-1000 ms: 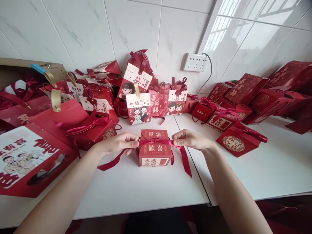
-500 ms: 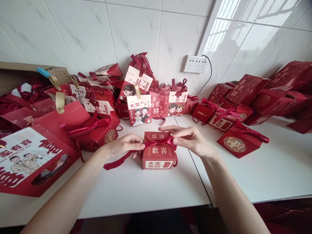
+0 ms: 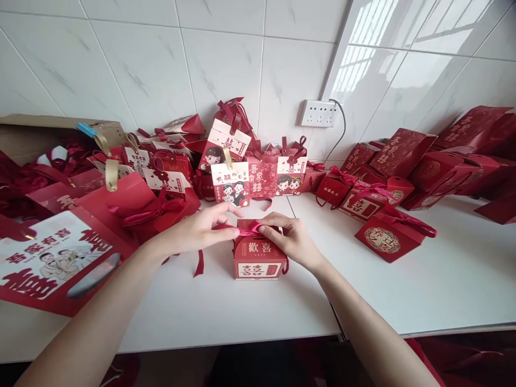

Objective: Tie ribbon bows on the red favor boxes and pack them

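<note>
Ribbon [image 3: 249,229] is pinched by the right hand [image 3: 291,237] atop the box [image 3: 260,253] and touched by the left hand [image 3: 203,230], grip unclear; hands are now brought nearer, so tying seems advanced.

Box [image 3: 258,263] is sitting on table [image 3: 226,322], ribbon [image 3: 249,228] running across top; bag [image 3: 64,260] is resting left, cartons [image 3: 262,177] behind, other boxes [image 3: 389,239] right.
</note>
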A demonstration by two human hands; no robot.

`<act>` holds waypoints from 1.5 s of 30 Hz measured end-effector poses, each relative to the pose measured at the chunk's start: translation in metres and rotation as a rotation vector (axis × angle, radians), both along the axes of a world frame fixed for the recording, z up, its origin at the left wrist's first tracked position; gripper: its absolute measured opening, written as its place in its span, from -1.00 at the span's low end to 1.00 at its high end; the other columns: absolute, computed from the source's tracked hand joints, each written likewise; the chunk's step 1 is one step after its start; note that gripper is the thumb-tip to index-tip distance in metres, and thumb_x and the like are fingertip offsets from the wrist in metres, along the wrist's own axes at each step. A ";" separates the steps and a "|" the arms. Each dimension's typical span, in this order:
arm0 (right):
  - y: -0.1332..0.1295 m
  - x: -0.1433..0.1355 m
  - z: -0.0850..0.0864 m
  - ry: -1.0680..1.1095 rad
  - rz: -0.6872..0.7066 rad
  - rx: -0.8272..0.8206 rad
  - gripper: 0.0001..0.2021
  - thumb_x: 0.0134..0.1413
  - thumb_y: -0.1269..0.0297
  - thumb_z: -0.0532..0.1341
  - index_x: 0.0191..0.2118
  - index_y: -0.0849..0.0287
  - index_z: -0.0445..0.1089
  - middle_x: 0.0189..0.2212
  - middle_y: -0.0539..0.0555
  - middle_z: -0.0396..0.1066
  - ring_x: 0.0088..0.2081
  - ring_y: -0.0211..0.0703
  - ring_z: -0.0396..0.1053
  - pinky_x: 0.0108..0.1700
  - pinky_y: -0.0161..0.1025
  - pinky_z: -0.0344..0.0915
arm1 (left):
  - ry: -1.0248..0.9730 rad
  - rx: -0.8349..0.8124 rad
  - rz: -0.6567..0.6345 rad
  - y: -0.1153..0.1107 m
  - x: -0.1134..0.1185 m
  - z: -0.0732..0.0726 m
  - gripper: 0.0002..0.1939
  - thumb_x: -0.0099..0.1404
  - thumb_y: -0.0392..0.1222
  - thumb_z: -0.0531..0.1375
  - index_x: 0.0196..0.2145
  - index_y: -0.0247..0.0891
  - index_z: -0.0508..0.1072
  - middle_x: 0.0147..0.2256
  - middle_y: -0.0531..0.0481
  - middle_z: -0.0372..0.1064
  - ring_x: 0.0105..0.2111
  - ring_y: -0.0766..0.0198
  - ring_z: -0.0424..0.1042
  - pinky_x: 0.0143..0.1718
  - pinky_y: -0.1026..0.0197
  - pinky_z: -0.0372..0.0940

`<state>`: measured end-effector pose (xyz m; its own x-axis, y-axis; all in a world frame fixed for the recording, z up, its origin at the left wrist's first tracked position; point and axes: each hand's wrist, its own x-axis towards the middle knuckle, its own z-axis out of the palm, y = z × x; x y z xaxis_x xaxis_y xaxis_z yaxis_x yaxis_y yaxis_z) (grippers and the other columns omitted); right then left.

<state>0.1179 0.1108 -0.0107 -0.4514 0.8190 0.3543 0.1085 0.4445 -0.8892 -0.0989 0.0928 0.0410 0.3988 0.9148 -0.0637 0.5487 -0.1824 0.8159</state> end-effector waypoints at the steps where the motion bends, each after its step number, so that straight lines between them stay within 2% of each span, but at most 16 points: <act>1: 0.000 0.000 0.000 -0.006 -0.001 -0.001 -0.78 0.12 0.21 0.14 -0.24 0.11 0.52 -0.29 0.07 0.44 -0.29 -0.20 0.37 -0.25 -0.25 0.27 | 0.050 0.058 -0.013 -0.002 0.001 0.003 -0.69 0.12 -0.09 0.22 -0.15 -0.16 0.37 -0.36 0.05 0.44 -0.52 0.35 0.30 -0.52 0.36 0.11; 3: -0.001 -0.001 0.000 -0.010 0.000 0.007 -0.77 0.13 0.23 0.12 -0.22 0.12 0.51 -0.27 0.09 0.44 -0.26 -0.18 0.36 -0.22 -0.23 0.26 | 0.148 0.159 -0.020 -0.006 0.005 0.008 -0.76 0.11 -0.12 0.22 -0.23 -0.16 0.43 -0.46 0.10 0.41 -0.57 0.36 0.25 -0.56 0.37 0.05; 6: 0.000 -0.001 -0.001 0.003 0.000 0.027 -0.77 0.14 0.26 0.11 -0.21 0.12 0.51 -0.26 0.08 0.44 -0.23 -0.17 0.36 -0.18 -0.23 0.26 | 0.250 0.287 0.050 -0.011 0.012 0.014 -0.90 0.14 -0.17 0.17 -0.40 -0.17 0.48 -0.62 0.13 0.25 -0.67 0.38 0.13 -0.63 0.36 -0.03; 8: 0.001 -0.001 -0.001 0.009 -0.006 0.036 -0.77 0.12 0.28 0.11 -0.22 0.12 0.51 -0.27 0.07 0.45 -0.25 -0.18 0.37 -0.19 -0.24 0.25 | 0.252 0.380 0.065 -0.012 0.018 0.017 -0.89 0.15 -0.18 0.16 -0.45 -0.18 0.48 -0.58 0.10 0.26 -0.62 0.36 0.17 -0.61 0.37 0.00; 11: 0.002 -0.002 -0.003 0.025 -0.016 0.019 -0.80 0.10 0.29 0.12 -0.25 0.14 0.49 -0.28 0.05 0.46 -0.29 -0.21 0.38 -0.21 -0.25 0.26 | 0.253 0.474 0.014 -0.012 0.025 0.022 -0.86 0.16 -0.14 0.16 -0.45 -0.19 0.49 -0.45 0.05 0.29 -0.56 0.36 0.21 -0.57 0.37 0.05; 15: 0.006 -0.004 -0.005 0.108 -0.012 -0.046 -0.87 0.07 0.30 0.15 -0.28 0.18 0.40 -0.33 0.03 0.47 -0.36 -0.27 0.37 -0.28 -0.29 0.26 | 0.397 0.463 -0.018 -0.014 0.027 0.029 -0.84 0.19 -0.12 0.13 -0.37 -0.18 0.48 -0.37 0.06 0.29 -0.63 0.43 0.14 -0.59 0.35 0.05; 17: 0.007 -0.005 -0.006 0.152 -0.015 -0.069 -0.89 0.04 0.32 0.17 -0.28 0.19 0.34 -0.39 0.01 0.45 -0.40 -0.30 0.34 -0.30 -0.30 0.26 | 0.489 0.444 -0.028 -0.016 0.025 0.031 -0.85 0.21 -0.13 0.11 -0.33 -0.15 0.46 -0.34 0.07 0.29 -0.60 0.43 0.17 -0.55 0.35 0.08; 21: 0.008 -0.005 -0.006 0.173 -0.011 -0.111 -0.81 0.02 0.33 0.19 -0.20 0.20 0.31 -0.44 -0.02 0.43 -0.43 -0.31 0.33 -0.30 -0.29 0.26 | 0.587 0.409 -0.046 -0.015 0.020 0.032 -0.84 0.21 -0.13 0.11 -0.27 -0.09 0.45 -0.28 0.09 0.30 -0.50 0.38 0.27 -0.48 0.34 0.13; 27: 0.005 -0.005 -0.004 0.100 -0.046 -0.066 -0.86 0.03 0.33 0.18 -0.27 0.22 0.42 -0.32 0.07 0.49 -0.31 -0.24 0.39 -0.21 -0.25 0.28 | 0.539 0.517 -0.065 -0.019 0.023 0.035 -0.79 0.28 -0.11 0.06 -0.31 -0.16 0.48 -0.34 0.05 0.26 -0.42 0.34 0.33 -0.38 0.29 0.19; 32: 0.003 -0.002 0.000 0.092 -0.048 -0.028 -0.81 0.01 0.31 0.21 -0.21 0.20 0.43 -0.36 0.04 0.51 -0.32 -0.21 0.42 -0.18 -0.22 0.30 | 0.443 0.559 -0.213 -0.025 0.034 0.040 -0.83 0.25 -0.19 0.09 -0.39 -0.20 0.47 -0.13 0.01 0.26 -0.30 0.34 0.37 -0.28 0.30 0.23; 37: 0.000 0.003 0.007 0.033 -0.089 0.014 -0.84 -0.01 0.31 0.22 -0.27 0.21 0.46 -0.33 0.06 0.52 -0.26 -0.16 0.44 -0.13 -0.21 0.30 | 0.403 0.501 -0.243 -0.024 0.037 0.039 -0.89 0.22 -0.27 0.10 -0.42 -0.24 0.41 -0.37 0.08 0.35 -0.40 0.38 0.36 -0.34 0.33 0.21; 45: -0.002 0.006 0.011 0.006 0.011 0.038 -0.89 0.02 0.36 0.20 -0.34 0.19 0.48 -0.34 0.02 0.51 -0.29 -0.23 0.43 -0.17 -0.27 0.31 | 0.440 0.464 -0.187 -0.026 0.034 0.039 -0.86 0.21 -0.20 0.09 -0.43 -0.22 0.42 -0.39 0.10 0.37 -0.44 0.38 0.33 -0.38 0.34 0.19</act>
